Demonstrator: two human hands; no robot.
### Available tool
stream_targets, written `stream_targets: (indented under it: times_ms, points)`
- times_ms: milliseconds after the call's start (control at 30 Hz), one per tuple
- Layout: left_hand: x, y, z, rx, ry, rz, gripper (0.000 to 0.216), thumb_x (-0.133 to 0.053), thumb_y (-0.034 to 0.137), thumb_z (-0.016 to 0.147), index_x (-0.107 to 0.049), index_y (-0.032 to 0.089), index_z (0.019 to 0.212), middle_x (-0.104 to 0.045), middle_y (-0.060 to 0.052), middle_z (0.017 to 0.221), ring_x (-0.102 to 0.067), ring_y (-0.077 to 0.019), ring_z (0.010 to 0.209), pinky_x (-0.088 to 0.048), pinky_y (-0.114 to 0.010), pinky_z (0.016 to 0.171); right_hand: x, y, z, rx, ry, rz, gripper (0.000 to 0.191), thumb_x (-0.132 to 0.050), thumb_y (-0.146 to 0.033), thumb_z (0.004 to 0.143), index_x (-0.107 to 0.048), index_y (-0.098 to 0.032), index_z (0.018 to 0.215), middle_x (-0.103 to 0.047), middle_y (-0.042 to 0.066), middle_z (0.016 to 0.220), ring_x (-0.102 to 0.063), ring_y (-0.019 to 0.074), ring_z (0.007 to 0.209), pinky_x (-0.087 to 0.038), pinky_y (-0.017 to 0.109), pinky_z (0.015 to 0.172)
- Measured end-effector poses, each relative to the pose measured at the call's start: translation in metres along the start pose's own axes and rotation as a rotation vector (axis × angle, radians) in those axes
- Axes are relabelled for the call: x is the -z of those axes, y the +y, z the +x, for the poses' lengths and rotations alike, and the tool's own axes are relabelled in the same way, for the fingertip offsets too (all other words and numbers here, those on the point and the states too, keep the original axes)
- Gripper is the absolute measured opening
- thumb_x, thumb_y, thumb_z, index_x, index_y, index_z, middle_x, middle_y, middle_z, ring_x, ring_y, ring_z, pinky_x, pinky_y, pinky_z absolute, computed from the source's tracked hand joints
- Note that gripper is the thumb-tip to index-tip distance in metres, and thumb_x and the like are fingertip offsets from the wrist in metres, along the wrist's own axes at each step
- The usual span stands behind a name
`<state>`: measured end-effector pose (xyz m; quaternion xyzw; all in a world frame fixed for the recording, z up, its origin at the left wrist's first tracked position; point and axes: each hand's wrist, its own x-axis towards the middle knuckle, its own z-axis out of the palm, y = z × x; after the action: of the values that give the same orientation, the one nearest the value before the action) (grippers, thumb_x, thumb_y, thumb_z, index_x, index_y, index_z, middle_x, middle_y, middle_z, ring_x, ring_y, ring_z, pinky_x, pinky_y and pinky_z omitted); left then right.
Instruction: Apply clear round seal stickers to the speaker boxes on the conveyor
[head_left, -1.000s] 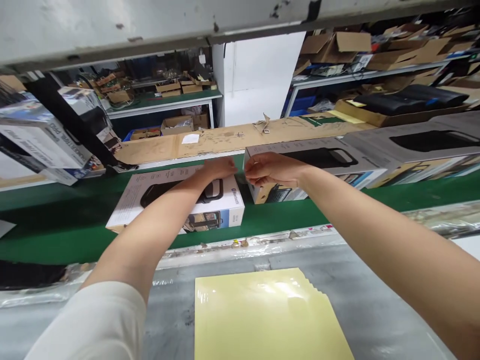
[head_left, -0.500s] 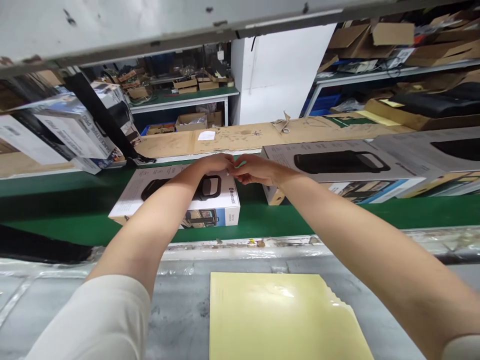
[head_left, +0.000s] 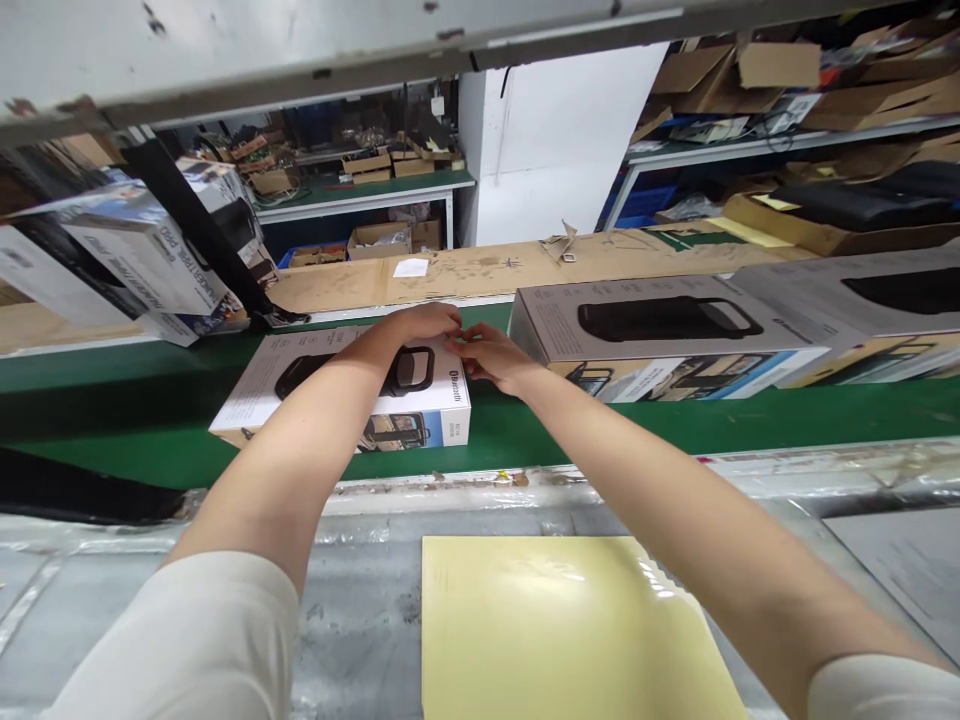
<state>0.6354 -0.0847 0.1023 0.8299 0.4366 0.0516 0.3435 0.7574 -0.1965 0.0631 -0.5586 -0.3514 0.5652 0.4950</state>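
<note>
A white printed box [head_left: 247, 395] with a picture of a black speaker lies flat on a green belt [head_left: 555, 435], below and left of my hands. My left hand [head_left: 427, 320] reaches over its far right part with the fingers bent. At the box's right end, my right hand [head_left: 495, 358] has thumb and fingers drawn together, close to the left fingertips. Whatever the fingertips hold, if anything, is too small or hidden. My left forearm covers part of the printed speaker. A second such box [head_left: 547, 320] stands just right of my right hand.
A third box [head_left: 892, 300] follows at the right. Yellow sheets [head_left: 555, 630] lie in a stack on the plastic-covered bench nearest me. Overhead runs a metal beam [head_left: 300, 50]; a black post [head_left: 199, 225] rises at left beside more boxes [head_left: 150, 250]. Brown cardboard [head_left: 480, 270] lines the belt's far side.
My right hand has shifted slightly left, nearer the left fingertips and away from the second box. The boxes at right appear a little further left. My left hand has hardly moved.
</note>
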Motion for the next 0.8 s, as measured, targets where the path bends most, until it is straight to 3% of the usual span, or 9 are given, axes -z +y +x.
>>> stream_targets:
  times_ms: [100,233,333,433,533,633,733,800]
  points:
    - [0.0,-0.004,-0.001,-0.011,-0.006,-0.011,0.013,-0.07,0.029,0.072,-0.067,0.021,0.082,-0.063,0.001,0.071,-0.058,-0.0188,0.069,-0.042,-0.028,0.061,-0.007,0.011,0.001,-0.025,0.006,0.117,0.038,-0.084,-0.026,0.086,-0.046,-0.023,0.083,-0.048,-0.01,0.055,-0.045,0.0076,0.048,-0.039,0.019,0.046]
    - [-0.001,-0.012,-0.002,-0.052,0.024,-0.013,0.017,-0.069,0.035,0.076,-0.069,0.021,0.086,-0.069,0.0,0.076,-0.063,-0.0202,0.072,-0.049,-0.029,0.068,-0.014,0.021,0.004,-0.122,-0.048,0.16,0.046,-0.078,-0.035,0.091,-0.039,-0.022,0.07,-0.037,-0.01,0.053,-0.034,0.0059,0.045,-0.029,0.019,0.042]
    - [-0.003,-0.014,-0.01,-0.11,0.131,0.009,0.024,-0.063,0.04,0.083,-0.071,0.02,0.093,-0.073,-0.004,0.091,-0.068,-0.0241,0.093,-0.052,-0.032,0.086,-0.017,0.03,0.0,-0.195,-0.071,0.121,0.048,-0.071,-0.034,0.096,-0.035,-0.023,0.065,-0.033,-0.01,0.049,-0.029,0.0062,0.043,-0.024,0.019,0.04]
    - [-0.008,-0.008,-0.029,-0.174,0.349,0.088,0.03,-0.055,0.043,0.091,-0.073,0.02,0.101,-0.071,-0.009,0.122,-0.061,-0.0271,0.124,-0.044,-0.036,0.11,-0.013,0.036,-0.02,-0.206,-0.052,0.061,0.046,-0.073,-0.03,0.095,-0.038,-0.023,0.065,-0.036,-0.009,0.047,-0.034,0.0079,0.042,-0.028,0.02,0.041]
    - [-0.021,0.003,-0.055,-0.053,0.433,0.283,0.039,-0.057,0.048,0.092,-0.073,0.026,0.12,-0.053,-0.009,0.156,-0.043,-0.0335,0.149,-0.026,-0.052,0.125,0.003,0.035,-0.057,-0.107,0.002,0.034,0.034,-0.075,-0.022,0.092,-0.048,-0.021,0.071,-0.044,-0.008,0.049,-0.041,0.0081,0.045,-0.029,0.019,0.042]
    - [-0.038,0.01,-0.075,0.119,0.281,0.449,0.052,-0.048,0.048,0.098,-0.058,0.036,0.148,-0.031,-0.004,0.172,-0.021,-0.0377,0.16,-0.014,-0.068,0.126,0.036,0.036,-0.109,0.001,0.001,0.016,0.021,-0.075,-0.017,0.09,-0.059,-0.019,0.077,-0.053,-0.006,0.053,-0.047,0.0085,0.049,-0.031,0.019,0.045]
    - [-0.047,0.013,-0.082,0.149,0.215,0.544,0.06,-0.036,0.041,0.101,-0.041,0.035,0.161,-0.021,-0.003,0.175,-0.014,-0.0363,0.162,-0.013,-0.07,0.126,0.079,0.052,-0.169,0.197,-0.017,-0.165,0.013,-0.074,-0.02,0.088,-0.064,-0.019,0.079,-0.059,-0.004,0.06,-0.054,0.0108,0.058,-0.04,0.022,0.055]
    - [-0.048,0.013,-0.083,0.149,0.208,0.574,0.065,-0.034,0.042,0.101,-0.031,0.033,0.165,-0.015,-0.003,0.176,-0.012,-0.0353,0.163,-0.013,-0.069,0.127,0.106,0.072,-0.212,0.321,0.057,-0.339,0.01,-0.071,-0.026,0.088,-0.066,-0.019,0.083,-0.065,-0.001,0.069,-0.058,0.0136,0.064,-0.045,0.025,0.061]
